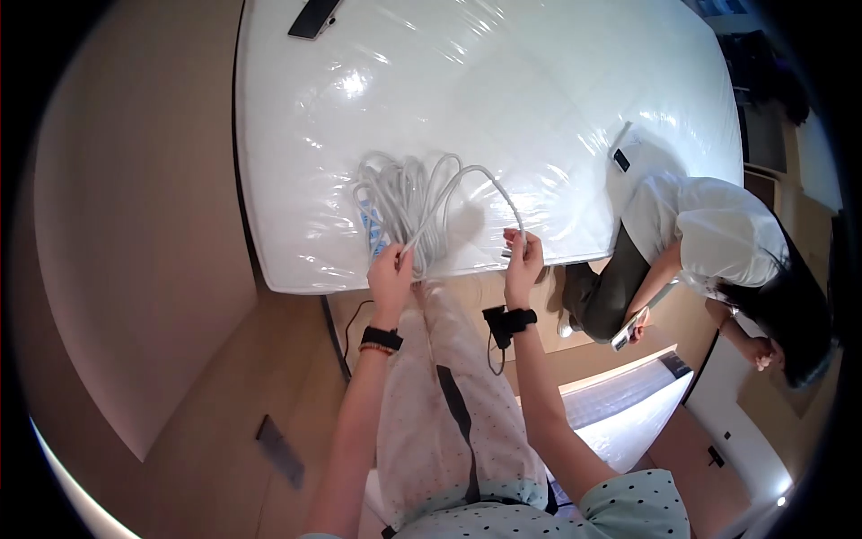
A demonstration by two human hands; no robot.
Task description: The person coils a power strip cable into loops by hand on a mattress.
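Observation:
A bundle of pale grey cable (pixel 409 202) lies in loops near the front edge of a plastic-wrapped mattress (pixel 539 90). My left hand (pixel 391 274) is closed on part of the cable at the bundle's lower left. Farther right, my right hand (pixel 523 260) pinches the cable where a single length arcs over from the bundle. A blue-and-white printed label (pixel 371 220) shows at the bundle's left side. Both wrists wear black bands.
At the right sits another person (pixel 727 234) in a white top, holding a phone (pixel 628 331). A dark device (pixel 314 16) lies at the mattress's top left, and a small black one (pixel 621 160) near its right side. A plastic-wrapped item (pixel 628 404) stands at lower right.

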